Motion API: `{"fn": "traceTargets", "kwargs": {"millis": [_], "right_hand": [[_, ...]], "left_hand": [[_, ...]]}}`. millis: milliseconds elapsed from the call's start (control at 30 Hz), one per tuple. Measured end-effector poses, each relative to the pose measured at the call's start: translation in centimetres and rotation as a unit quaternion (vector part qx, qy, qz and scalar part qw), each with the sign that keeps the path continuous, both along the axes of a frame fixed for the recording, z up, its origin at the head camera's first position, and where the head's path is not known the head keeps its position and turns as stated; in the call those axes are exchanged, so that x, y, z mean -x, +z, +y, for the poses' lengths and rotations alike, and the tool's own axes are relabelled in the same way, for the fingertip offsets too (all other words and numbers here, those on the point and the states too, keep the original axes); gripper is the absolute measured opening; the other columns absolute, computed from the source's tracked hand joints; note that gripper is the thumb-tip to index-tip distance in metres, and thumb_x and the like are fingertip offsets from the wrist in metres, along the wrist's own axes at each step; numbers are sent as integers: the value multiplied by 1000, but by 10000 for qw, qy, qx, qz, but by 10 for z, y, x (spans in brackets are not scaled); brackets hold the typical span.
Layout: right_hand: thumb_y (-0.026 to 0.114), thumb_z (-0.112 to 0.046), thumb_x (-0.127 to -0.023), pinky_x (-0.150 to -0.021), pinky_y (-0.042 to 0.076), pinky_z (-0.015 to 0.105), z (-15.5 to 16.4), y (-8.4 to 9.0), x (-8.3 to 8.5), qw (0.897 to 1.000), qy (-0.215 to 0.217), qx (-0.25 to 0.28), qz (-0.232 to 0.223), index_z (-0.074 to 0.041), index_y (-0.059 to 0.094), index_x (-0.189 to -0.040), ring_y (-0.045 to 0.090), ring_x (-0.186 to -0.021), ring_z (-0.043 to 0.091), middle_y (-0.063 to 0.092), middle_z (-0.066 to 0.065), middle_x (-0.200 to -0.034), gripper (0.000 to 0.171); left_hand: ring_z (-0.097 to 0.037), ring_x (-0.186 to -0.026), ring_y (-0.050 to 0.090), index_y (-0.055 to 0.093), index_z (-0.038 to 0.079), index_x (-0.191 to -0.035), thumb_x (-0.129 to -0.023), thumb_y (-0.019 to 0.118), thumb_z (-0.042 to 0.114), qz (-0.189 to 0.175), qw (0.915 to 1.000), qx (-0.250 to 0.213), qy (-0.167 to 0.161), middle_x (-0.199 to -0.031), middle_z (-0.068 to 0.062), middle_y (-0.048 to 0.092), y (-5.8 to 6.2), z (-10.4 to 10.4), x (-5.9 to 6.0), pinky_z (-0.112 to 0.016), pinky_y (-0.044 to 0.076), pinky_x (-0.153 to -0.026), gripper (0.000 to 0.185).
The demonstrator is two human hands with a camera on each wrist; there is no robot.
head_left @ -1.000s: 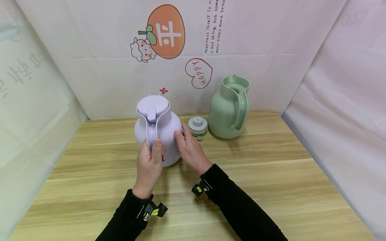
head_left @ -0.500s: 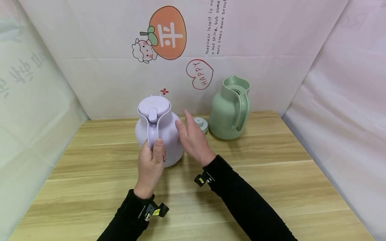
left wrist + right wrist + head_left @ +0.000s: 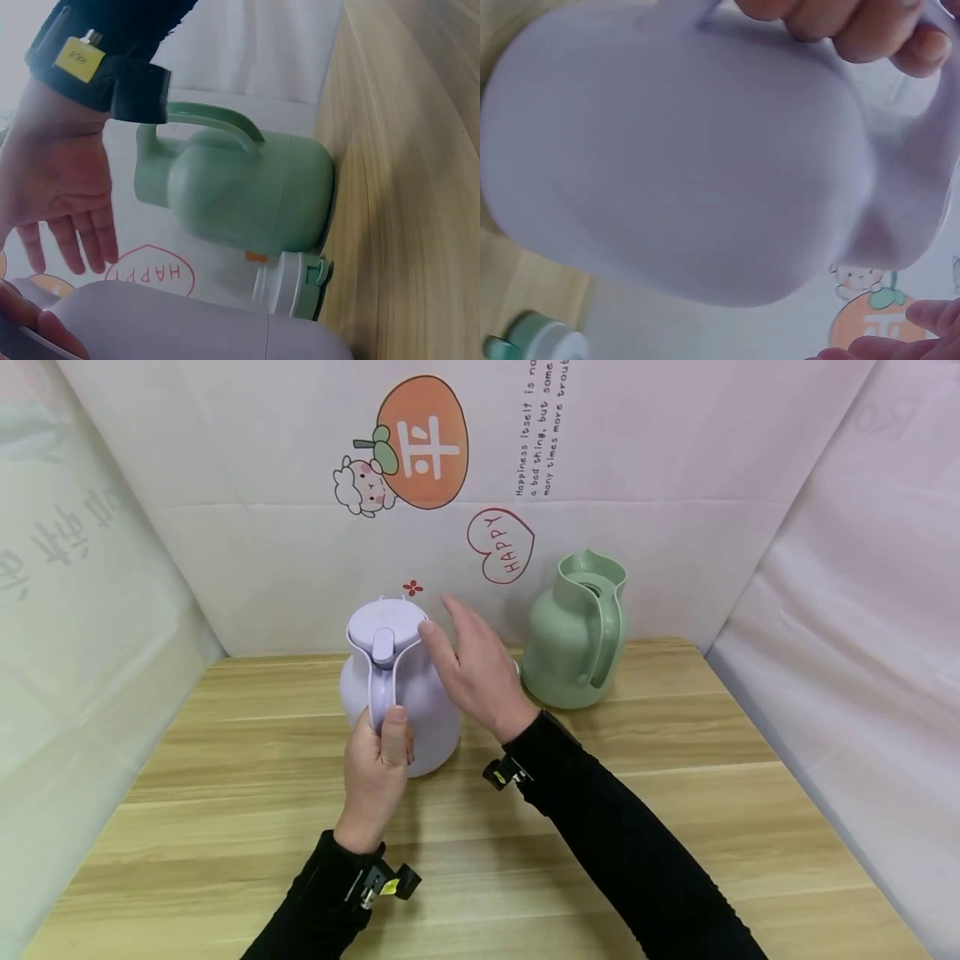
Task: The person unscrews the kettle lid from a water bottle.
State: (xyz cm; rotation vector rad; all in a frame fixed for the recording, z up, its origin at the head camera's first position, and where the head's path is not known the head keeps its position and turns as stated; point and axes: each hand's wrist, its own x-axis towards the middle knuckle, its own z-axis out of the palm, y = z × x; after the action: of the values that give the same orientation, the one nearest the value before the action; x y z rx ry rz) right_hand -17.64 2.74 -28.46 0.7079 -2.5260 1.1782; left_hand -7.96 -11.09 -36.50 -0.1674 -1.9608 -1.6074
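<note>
A lavender thermos jug with its lid in place stands on the wooden table. My left hand grips its handle, thumb on top. To the right of the jug's neck, my right hand is raised with fingers straight, its thumb tip overlapping the lid's edge in the head view. The left wrist view shows that right hand's palm and spread fingers, holding nothing. In the right wrist view, the left hand's curled fingers wrap the handle above the jug's body.
A green thermos jug with an uncovered mouth stands at the back right. Its handle faces the person. Beside it a grey and green stopper sits on the table, mostly hidden by the right hand in the head view. A printed cloth hangs behind.
My right hand has left the lavender jug's side and risen toward its lid, now covering most of the stopper. The left hand keeps its grip on the handle.
</note>
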Motion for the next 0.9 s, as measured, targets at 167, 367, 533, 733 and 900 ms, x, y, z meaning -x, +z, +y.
{"fn": "traceTargets", "kwargs": {"millis": [167, 367, 533, 733, 900], "right_hand": [[38, -62, -107, -121, 37, 41, -9, 17, 1, 9990, 72, -337, 282, -11, 42, -159, 45, -148, 22, 49, 8, -159, 73], [51, -64, -102, -104, 50, 44, -22, 35, -3, 9945, -109, -845, 607, -15, 47, -156, 60, -129, 26, 59, 7, -146, 73], [53, -70, -97, -102, 49, 43, -34, 49, -9, 9862, -345, -1497, 612, -20, 47, -156, 61, -124, 28, 60, 7, -146, 78], [49, -72, -98, -111, 45, 41, -49, 62, -13, 9678, -516, -2381, 626, -20, 48, -156, 59, -130, 29, 61, 9, -144, 78], [47, -74, -98, -104, 48, 41, -58, 68, -13, 9529, -715, -2888, 593, -21, 48, -154, 60, -124, 28, 64, 8, -137, 78]], "left_hand": [[-14, -55, 50, 53, 4, -82, -111, 49, 25, -39, 10000, -56, -39, -64, -8, 52, -1, -1, 0, -28, 41, -51, 36], [-15, -54, 49, 53, 5, -82, -111, 49, 25, -63, 10000, 10, -11, -64, -7, 52, 0, -1, 0, -29, 40, -51, 36], [-15, -55, 50, 53, 6, -82, -112, 48, 26, -41, 10000, 76, -25, -65, -6, 52, 1, -1, -1, -29, 41, -52, 36], [-16, -54, 49, 52, 8, -82, -113, 46, 26, -70, 9998, 150, -71, -64, -4, 51, 1, -2, -1, -29, 39, -51, 36], [-15, -53, 49, 52, 8, -81, -113, 46, 26, -94, 9998, 162, -48, -63, -2, 51, 1, -2, -1, -29, 39, -50, 37]]}}
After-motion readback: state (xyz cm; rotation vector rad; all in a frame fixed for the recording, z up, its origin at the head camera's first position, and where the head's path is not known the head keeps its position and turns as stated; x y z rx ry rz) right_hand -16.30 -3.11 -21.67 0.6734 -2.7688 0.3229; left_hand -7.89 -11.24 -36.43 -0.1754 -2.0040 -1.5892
